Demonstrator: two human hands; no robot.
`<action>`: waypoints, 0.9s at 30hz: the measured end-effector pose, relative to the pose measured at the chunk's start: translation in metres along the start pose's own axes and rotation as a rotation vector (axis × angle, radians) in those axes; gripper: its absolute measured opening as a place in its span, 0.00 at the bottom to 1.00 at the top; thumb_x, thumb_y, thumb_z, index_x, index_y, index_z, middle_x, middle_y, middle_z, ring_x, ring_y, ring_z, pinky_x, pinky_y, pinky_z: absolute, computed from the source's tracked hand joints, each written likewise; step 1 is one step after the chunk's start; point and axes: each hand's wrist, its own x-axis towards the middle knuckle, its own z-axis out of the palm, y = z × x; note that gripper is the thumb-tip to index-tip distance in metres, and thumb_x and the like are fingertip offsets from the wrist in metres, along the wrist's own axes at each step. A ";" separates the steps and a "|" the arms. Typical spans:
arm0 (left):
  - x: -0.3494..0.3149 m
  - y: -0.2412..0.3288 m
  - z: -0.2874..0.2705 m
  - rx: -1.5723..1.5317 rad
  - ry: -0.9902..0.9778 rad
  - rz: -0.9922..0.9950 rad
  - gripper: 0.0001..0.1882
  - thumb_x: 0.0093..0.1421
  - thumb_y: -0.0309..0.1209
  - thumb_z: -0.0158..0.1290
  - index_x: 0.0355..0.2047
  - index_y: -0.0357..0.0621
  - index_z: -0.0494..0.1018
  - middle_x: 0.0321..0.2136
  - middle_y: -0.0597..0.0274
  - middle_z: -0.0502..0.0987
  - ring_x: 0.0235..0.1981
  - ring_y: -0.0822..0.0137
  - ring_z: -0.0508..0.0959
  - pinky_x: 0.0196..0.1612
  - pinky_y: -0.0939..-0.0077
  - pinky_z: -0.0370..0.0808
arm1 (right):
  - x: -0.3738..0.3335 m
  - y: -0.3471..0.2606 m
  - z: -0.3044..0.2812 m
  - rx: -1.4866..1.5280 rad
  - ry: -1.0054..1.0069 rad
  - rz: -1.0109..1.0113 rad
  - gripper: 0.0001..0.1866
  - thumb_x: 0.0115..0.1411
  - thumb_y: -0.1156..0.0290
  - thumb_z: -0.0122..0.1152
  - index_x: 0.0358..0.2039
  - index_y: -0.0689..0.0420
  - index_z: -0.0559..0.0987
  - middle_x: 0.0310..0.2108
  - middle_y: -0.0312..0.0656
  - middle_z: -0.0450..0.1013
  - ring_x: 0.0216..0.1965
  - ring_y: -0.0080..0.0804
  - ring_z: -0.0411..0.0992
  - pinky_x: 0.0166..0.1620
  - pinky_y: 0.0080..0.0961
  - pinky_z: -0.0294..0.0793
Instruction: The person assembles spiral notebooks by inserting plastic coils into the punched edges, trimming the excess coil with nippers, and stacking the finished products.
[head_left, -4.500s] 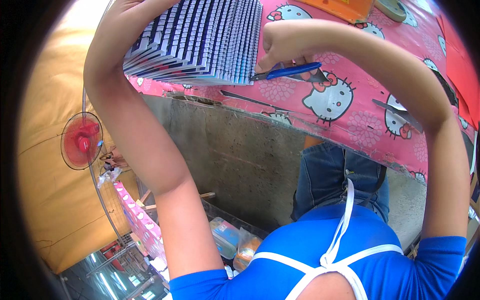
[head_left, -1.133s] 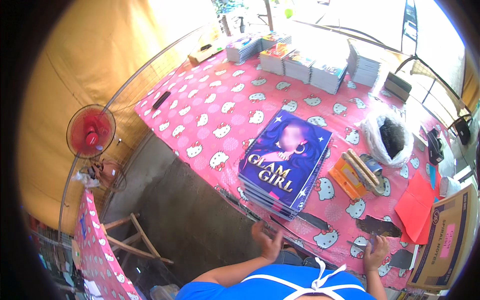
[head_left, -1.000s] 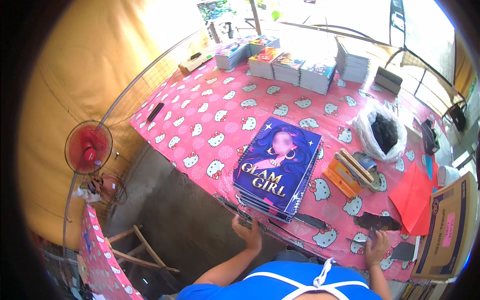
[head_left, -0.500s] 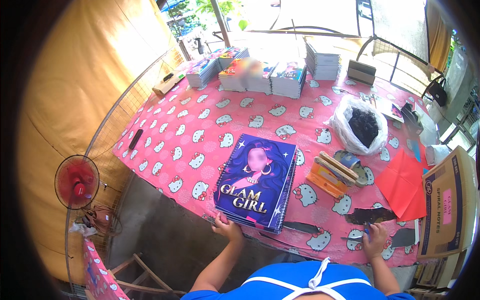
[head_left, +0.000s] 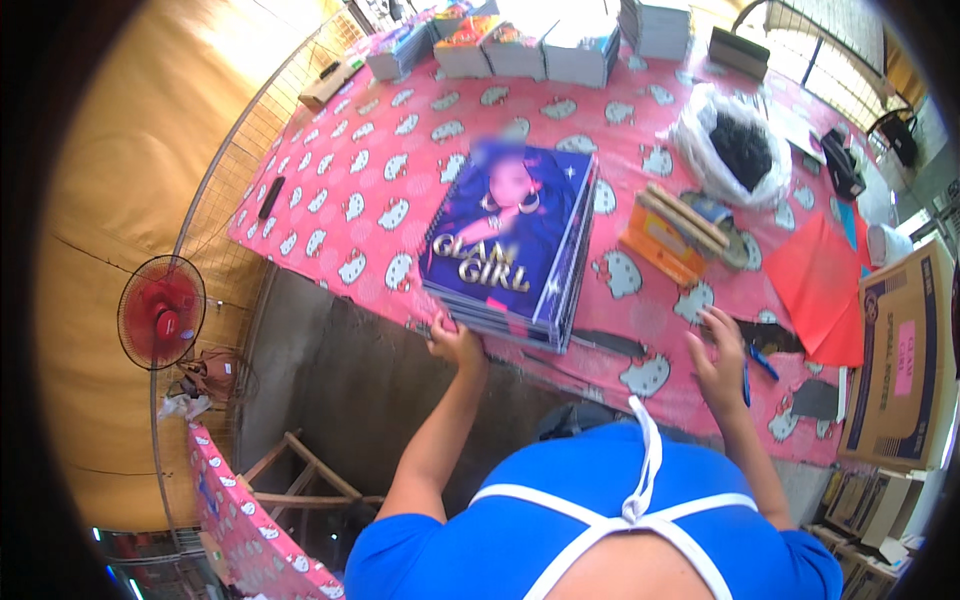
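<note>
A stack of spiral notebooks [head_left: 505,250] lies near the table's front edge, its purple cover showing a long-haired figure with hoop earrings. My left hand [head_left: 457,342] is closed at the stack's lower left corner, fingers partly hidden at the table edge. To the right of the stack, my right hand [head_left: 718,362] is open above the tablecloth, fingers apart and holding nothing. Blue-handled scissors [head_left: 763,364] rest on the table right beside it, partly behind the hand. An orange box with wooden-looking slats on top [head_left: 668,240] stands beyond the right hand.
Stacks of notebooks [head_left: 582,58] line the table's far side. At the right are a white plastic bag with black contents [head_left: 735,150], red sheets [head_left: 820,290] and a cardboard box [head_left: 900,360]. A red fan [head_left: 162,312] stands left of the pink patterned table [head_left: 330,190].
My right hand has left the blue-handled scissors on the table, risen and opened, moving toward the notebooks. My left hand stays at the stack's corner. The view has tilted downward.
</note>
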 end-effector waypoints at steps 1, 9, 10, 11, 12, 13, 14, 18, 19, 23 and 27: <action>0.004 -0.007 0.001 -0.172 -0.069 -0.078 0.23 0.58 0.38 0.55 0.52 0.42 0.67 0.57 0.35 0.54 0.57 0.47 0.59 0.60 0.57 0.57 | 0.007 -0.018 0.017 0.228 -0.118 0.044 0.19 0.58 0.66 0.60 0.48 0.63 0.75 0.51 0.49 0.69 0.49 0.39 0.69 0.50 0.29 0.70; 0.033 0.124 -0.078 -0.831 -0.388 -0.195 0.35 0.60 0.49 0.50 0.60 0.41 0.56 0.65 0.46 0.48 0.64 0.53 0.53 0.65 0.54 0.47 | 0.032 -0.090 0.078 1.155 -0.679 0.761 0.32 0.68 0.52 0.45 0.56 0.71 0.63 0.55 0.51 0.64 0.54 0.35 0.64 0.59 0.32 0.63; 0.039 0.139 -0.100 -0.829 -0.489 -0.131 0.37 0.59 0.53 0.48 0.61 0.42 0.54 0.67 0.46 0.43 0.64 0.49 0.53 0.64 0.51 0.47 | 0.030 -0.091 0.083 1.120 -0.662 0.754 0.31 0.68 0.52 0.44 0.56 0.71 0.63 0.55 0.52 0.63 0.55 0.36 0.64 0.59 0.33 0.63; 0.039 0.152 -0.112 -0.821 -0.547 -0.150 0.36 0.59 0.53 0.49 0.60 0.42 0.56 0.65 0.46 0.48 0.63 0.51 0.56 0.62 0.53 0.50 | 0.028 -0.092 0.085 1.082 -0.633 0.751 0.31 0.68 0.52 0.44 0.55 0.71 0.63 0.55 0.53 0.63 0.55 0.37 0.63 0.59 0.34 0.62; 0.043 0.166 -0.120 -0.816 -0.605 -0.163 0.35 0.58 0.54 0.49 0.59 0.43 0.59 0.64 0.47 0.53 0.61 0.53 0.59 0.61 0.55 0.54 | 0.030 -0.100 0.080 1.230 -0.691 0.747 0.31 0.68 0.52 0.43 0.55 0.71 0.64 0.56 0.55 0.62 0.58 0.41 0.61 0.61 0.35 0.60; 0.048 0.180 -0.119 -0.818 -0.670 -0.168 0.35 0.58 0.54 0.50 0.57 0.44 0.61 0.62 0.47 0.58 0.60 0.55 0.62 0.59 0.56 0.58 | 0.035 -0.102 0.080 1.271 -0.716 0.699 0.32 0.68 0.51 0.43 0.55 0.71 0.63 0.56 0.55 0.61 0.58 0.42 0.60 0.62 0.36 0.58; 0.055 0.187 -0.117 -0.706 -0.761 -0.186 0.32 0.58 0.54 0.49 0.55 0.45 0.64 0.58 0.49 0.63 0.56 0.58 0.66 0.56 0.58 0.62 | 0.033 -0.103 0.083 1.320 -0.746 0.663 0.33 0.68 0.51 0.43 0.56 0.71 0.62 0.56 0.55 0.61 0.59 0.42 0.59 0.62 0.36 0.57; 0.042 0.209 -0.108 -0.492 -0.965 -0.149 0.25 0.59 0.52 0.49 0.47 0.47 0.73 0.41 0.59 0.78 0.42 0.67 0.77 0.44 0.66 0.71 | 0.038 -0.128 0.076 1.277 -0.677 0.803 0.39 0.64 0.44 0.47 0.59 0.69 0.59 0.56 0.56 0.60 0.60 0.44 0.57 0.63 0.37 0.55; 0.033 0.218 -0.109 -0.499 -0.980 -0.103 0.23 0.60 0.51 0.49 0.45 0.48 0.74 0.37 0.61 0.80 0.39 0.69 0.78 0.41 0.68 0.73 | 0.045 -0.128 0.079 1.296 -0.614 0.947 0.40 0.63 0.42 0.48 0.58 0.68 0.60 0.56 0.57 0.60 0.60 0.45 0.57 0.63 0.38 0.54; 0.032 0.228 -0.110 -0.519 -1.136 -0.079 0.24 0.60 0.50 0.51 0.49 0.45 0.72 0.41 0.62 0.78 0.43 0.66 0.77 0.48 0.68 0.71 | 0.064 -0.105 0.105 1.373 -0.546 1.172 0.47 0.55 0.34 0.54 0.56 0.66 0.58 0.56 0.61 0.58 0.61 0.50 0.56 0.64 0.45 0.50; 0.023 0.242 -0.123 -0.258 -1.263 -0.139 0.32 0.56 0.57 0.55 0.49 0.43 0.71 0.46 0.62 0.73 0.49 0.64 0.69 0.51 0.56 0.65 | 0.091 -0.070 0.087 1.101 -0.737 0.873 0.50 0.53 0.27 0.46 0.57 0.64 0.63 0.56 0.57 0.61 0.59 0.48 0.58 0.62 0.46 0.53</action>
